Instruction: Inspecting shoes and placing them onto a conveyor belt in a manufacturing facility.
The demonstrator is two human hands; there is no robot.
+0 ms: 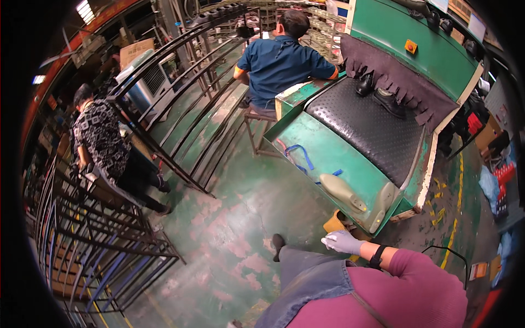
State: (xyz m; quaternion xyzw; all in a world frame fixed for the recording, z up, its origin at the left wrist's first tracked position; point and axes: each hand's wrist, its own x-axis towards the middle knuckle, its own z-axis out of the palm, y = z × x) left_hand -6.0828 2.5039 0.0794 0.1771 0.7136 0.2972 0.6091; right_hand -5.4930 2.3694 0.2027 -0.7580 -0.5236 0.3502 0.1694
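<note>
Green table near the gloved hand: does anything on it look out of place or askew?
Two pale shoe lasts lie on their sides at the green table's corner; one overhangs the edge. A blue strap lies loose there. The gloved hand holds nothing.

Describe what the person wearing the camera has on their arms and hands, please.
Only one arm shows, reaching across the lower right. Its hand wears a pale grey-white glove, and a black band circles the wrist. Behind that comes a magenta-purple long sleeve, pushed back from the wrist. I cannot tell which hand it is; the other is out of view.
</note>
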